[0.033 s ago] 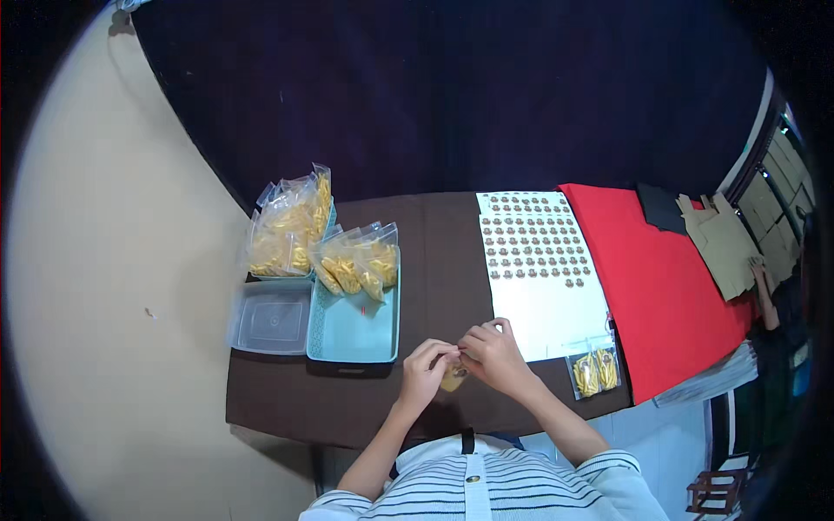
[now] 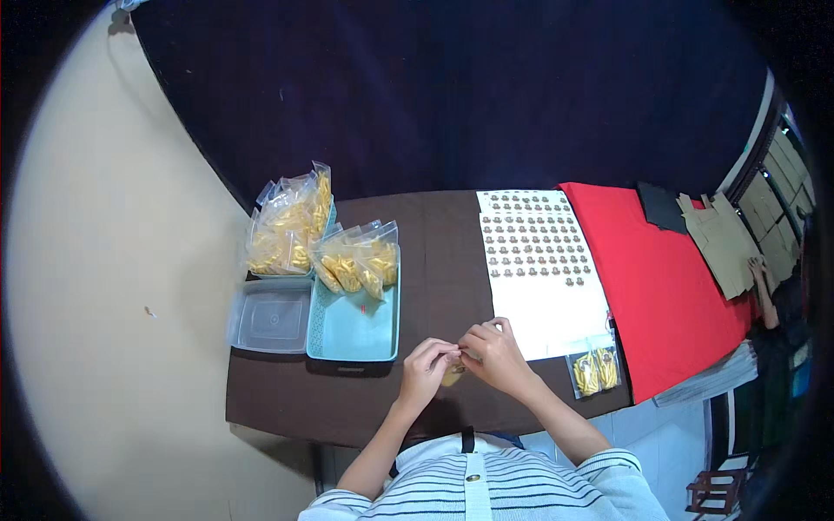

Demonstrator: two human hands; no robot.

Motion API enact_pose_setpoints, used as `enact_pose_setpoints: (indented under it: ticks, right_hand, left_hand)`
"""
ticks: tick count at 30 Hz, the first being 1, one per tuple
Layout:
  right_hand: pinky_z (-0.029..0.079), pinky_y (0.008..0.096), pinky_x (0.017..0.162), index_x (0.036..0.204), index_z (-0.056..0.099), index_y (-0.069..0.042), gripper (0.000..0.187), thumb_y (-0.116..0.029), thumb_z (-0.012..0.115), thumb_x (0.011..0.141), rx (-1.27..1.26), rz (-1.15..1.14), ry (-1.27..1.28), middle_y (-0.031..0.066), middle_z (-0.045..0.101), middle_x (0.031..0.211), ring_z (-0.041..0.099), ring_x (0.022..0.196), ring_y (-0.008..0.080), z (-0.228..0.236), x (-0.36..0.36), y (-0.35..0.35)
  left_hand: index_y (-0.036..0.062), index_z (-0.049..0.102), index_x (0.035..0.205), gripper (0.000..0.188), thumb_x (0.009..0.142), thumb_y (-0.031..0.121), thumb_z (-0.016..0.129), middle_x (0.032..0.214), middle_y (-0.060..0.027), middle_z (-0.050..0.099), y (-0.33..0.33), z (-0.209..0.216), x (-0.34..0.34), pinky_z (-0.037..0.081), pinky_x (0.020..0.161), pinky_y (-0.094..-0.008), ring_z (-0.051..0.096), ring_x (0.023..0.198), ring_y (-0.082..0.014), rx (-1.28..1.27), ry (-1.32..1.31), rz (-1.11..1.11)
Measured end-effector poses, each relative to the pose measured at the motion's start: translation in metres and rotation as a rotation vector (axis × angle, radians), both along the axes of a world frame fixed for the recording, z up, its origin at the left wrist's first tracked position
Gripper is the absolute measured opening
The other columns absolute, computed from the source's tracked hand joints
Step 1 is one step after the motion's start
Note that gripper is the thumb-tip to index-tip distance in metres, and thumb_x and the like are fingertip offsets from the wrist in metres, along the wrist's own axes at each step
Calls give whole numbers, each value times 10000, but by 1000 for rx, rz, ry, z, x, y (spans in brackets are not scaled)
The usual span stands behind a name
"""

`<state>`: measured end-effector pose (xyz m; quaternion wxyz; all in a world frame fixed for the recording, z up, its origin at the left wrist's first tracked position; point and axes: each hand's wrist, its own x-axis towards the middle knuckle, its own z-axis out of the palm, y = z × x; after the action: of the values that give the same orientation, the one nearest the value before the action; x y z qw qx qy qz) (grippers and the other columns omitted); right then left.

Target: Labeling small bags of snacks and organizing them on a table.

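Note:
Close to the table's front edge, both my hands pinch a small clear plastic bag of yellow snacks [image 2: 450,377]. My left hand [image 2: 425,368] grips its top from the left, fingers closed. From the right, my right hand [image 2: 493,354] is closed at the same top edge, fingertips meeting those of the left. The bag hangs below the fingers, partly hidden by them; a dark round mark shows on it. To the right of my hands lies a white sheet [image 2: 547,317] bearing rows of small round brown stickers. Two filled snack bags [image 2: 596,372] lie side by side at its near right corner.
At left, a light-blue tray [image 2: 354,334] holds several snack bags [image 2: 358,260]. Behind stands a heap of more bags [image 2: 287,227], beside a clear plastic lid [image 2: 272,317]. Red cloth [image 2: 669,304] covers the right side. Another person's hand [image 2: 759,271] touches brown cardboard [image 2: 717,243].

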<state>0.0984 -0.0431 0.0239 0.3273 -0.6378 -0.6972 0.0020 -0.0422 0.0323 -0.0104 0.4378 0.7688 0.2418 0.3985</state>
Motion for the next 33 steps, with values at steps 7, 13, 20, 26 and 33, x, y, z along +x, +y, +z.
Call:
enact_pose_setpoints:
  ticks: [7,13,20,26,33]
  right_hand:
    - [337,338,732,735,532,-78,110,-88,634,698,-17,-4,18,43,519,727,519,703,202,-16,-1,-5]
    - [338,339,732,735,517,-77,137,-111,645,699,-63,-9,66,43,519,709,516,713,202,-16,-1,-10]
    - [340,335,737,755,531,-77,118,-128,637,741,-53,-24,37,37,522,709,513,709,185,-19,8,-15]
    - [344,330,743,765,520,-71,119,-117,627,740,-36,-16,55,37,519,711,515,700,186,-20,10,-19]
    - [333,348,764,797,496,-61,140,-122,607,738,-47,-66,68,54,525,787,523,771,197,-22,13,-22]
  left_hand:
    - [-1,607,808,87,727,-21,582,795,-104,606,4,-11,-7,475,657,-324,599,750,-248,53,104,-47]
    - [-8,617,801,67,744,1,584,777,-97,613,11,-1,-14,468,634,-281,599,710,-227,130,178,-41]
    - [22,628,797,64,753,59,601,766,-80,615,21,4,-23,475,602,-293,604,689,-236,141,177,36]
    - [14,624,788,60,751,54,599,750,-79,615,22,2,-24,475,585,-293,605,667,-234,178,178,47]
    - [-12,604,830,82,764,28,580,806,-104,600,22,3,-17,470,655,-312,597,751,-247,110,174,-43]
